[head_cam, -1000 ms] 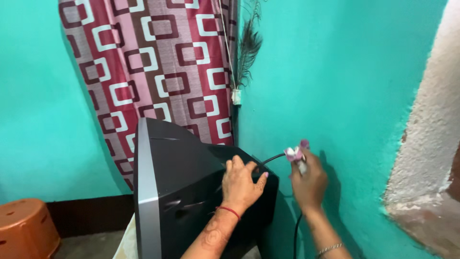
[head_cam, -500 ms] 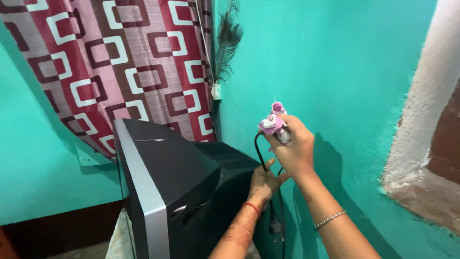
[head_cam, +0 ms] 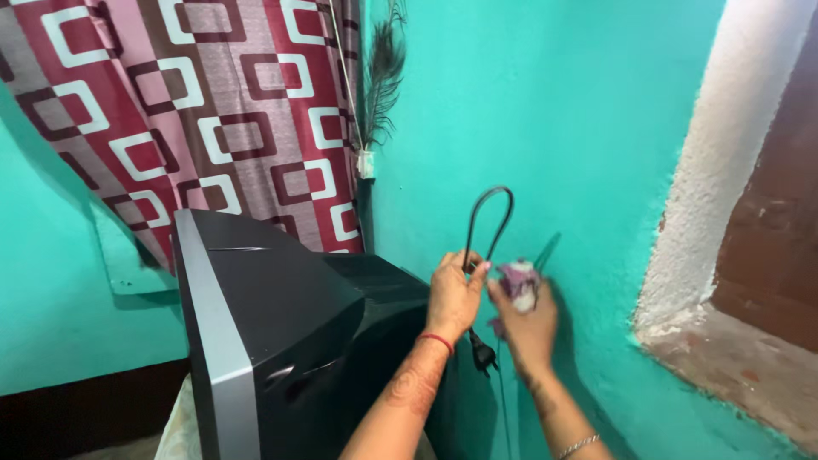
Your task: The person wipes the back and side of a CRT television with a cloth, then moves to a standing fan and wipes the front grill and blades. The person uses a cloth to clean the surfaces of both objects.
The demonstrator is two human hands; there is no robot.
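A person stands behind a bulky black tube television with a silver front frame (head_cam: 256,324), working at its thin black power cord (head_cam: 492,213). The left hand (head_cam: 453,294), a red thread tied at the wrist, is pinched shut on the cord, which rises in a narrow loop above the fingers against the turquoise painted wall (head_cam: 579,128); the cord's black plug (head_cam: 482,353) dangles just below that wrist. Just beside it, the right hand (head_cam: 527,319) is closed around a crumpled pink and white cloth (head_cam: 516,281), held near the cord. Behind the set hangs a maroon and pink curtain printed with white squares (head_cam: 213,111), and a peacock feather (head_cam: 382,77) is stuck in the corner.
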